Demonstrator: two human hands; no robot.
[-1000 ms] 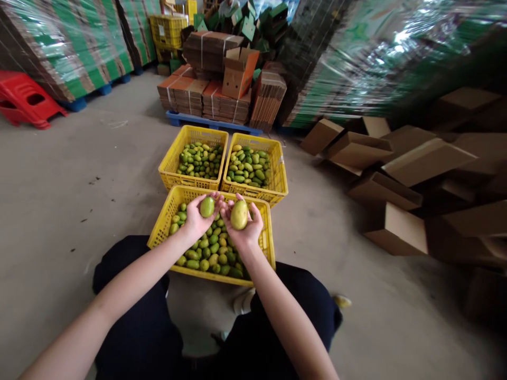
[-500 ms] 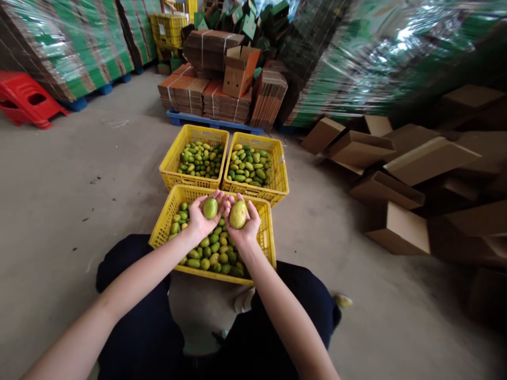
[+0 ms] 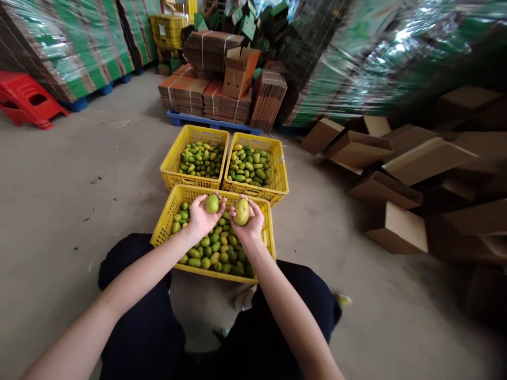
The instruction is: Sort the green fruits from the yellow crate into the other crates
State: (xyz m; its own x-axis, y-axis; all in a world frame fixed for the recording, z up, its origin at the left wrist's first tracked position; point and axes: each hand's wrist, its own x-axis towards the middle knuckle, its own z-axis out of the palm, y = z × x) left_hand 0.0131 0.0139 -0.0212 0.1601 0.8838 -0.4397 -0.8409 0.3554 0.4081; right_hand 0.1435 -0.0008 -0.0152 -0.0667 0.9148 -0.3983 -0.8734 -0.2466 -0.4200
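Observation:
My left hand [image 3: 200,217] is palm up with a green mango [image 3: 212,203] resting in its curled fingers. Beside it, my right hand [image 3: 251,227] cups a larger, yellowish-green mango [image 3: 241,211] with a few dark specks. Both hands hover over the near yellow crate [image 3: 233,276], a small gap between them. Loose green and yellow mangoes [image 3: 215,246] fill the lower part of that crate, partly hidden by my hands and forearms.
Two more yellow crates of mangoes, a left one [image 3: 168,174] and a right one [image 3: 283,182], adjoin the near crate's far side. Flattened cartons [image 3: 225,103] are stacked on a blue pallet [image 3: 209,122]. Open cardboard boxes [image 3: 400,227] lie at right, a red stool [image 3: 29,100] at left.
My hands have moved slightly apart, opening a gap between them. Both mangoes have turned a little in my palms and remain held.

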